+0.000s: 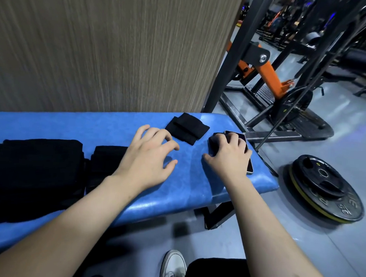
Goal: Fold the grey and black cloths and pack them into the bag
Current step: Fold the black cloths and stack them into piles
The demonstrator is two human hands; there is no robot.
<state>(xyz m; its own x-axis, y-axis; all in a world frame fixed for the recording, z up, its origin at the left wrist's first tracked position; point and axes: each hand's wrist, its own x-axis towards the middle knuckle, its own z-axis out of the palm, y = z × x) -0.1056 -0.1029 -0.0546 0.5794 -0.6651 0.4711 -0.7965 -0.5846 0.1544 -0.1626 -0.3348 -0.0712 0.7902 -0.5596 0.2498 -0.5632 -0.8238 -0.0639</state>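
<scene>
A small folded black cloth lies at the far side of the blue padded bench. My left hand hovers just left of it, fingers spread, holding nothing. My right hand presses down on another small black cloth that lies against a phone near the bench's right end. A large black folded cloth or bag sits at the left, with a smaller black bundle beside it, partly hidden by my left wrist. I cannot tell which of these is the bag.
A wood-grain wall panel stands right behind the bench. On the floor to the right lie a weight plate and a black and orange gym machine frame. My shoe shows below the bench.
</scene>
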